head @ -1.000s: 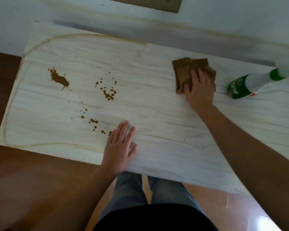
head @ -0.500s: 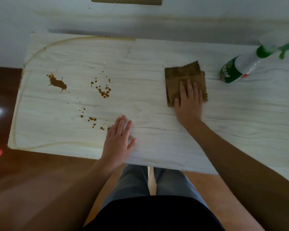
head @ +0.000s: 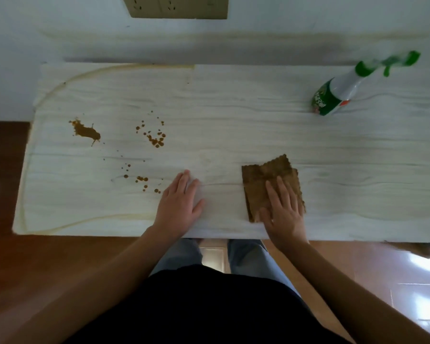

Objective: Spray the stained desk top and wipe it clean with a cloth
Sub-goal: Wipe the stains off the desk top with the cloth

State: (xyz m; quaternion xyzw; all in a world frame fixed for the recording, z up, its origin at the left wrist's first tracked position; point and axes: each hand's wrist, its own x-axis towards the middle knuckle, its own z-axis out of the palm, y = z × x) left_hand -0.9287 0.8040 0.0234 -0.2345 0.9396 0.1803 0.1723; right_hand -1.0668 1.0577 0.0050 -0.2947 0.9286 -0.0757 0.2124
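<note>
The pale wood-grain desk top (head: pixel 233 115) carries brown stains: a large blot (head: pixel 86 131) at the left, a cluster of drops (head: pixel 155 137) beside it and more spots (head: pixel 140 180) nearer the front. My left hand (head: pixel 179 207) lies flat on the desk just right of those front spots. My right hand (head: pixel 284 212) presses with straight fingers on a folded brown cloth (head: pixel 263 180) near the front edge. A green and white spray bottle (head: pixel 335 93) stands at the back right, apart from both hands.
The desk stands against a white wall with a socket plate (head: pixel 176 7) above it. Brown floor shows to the left and in front of the desk, and my legs are under its front edge.
My right hand has dragged the cloth from beside the spray bottle toward me and to the left, down to the front edge. My left hand has stayed flat in place.
</note>
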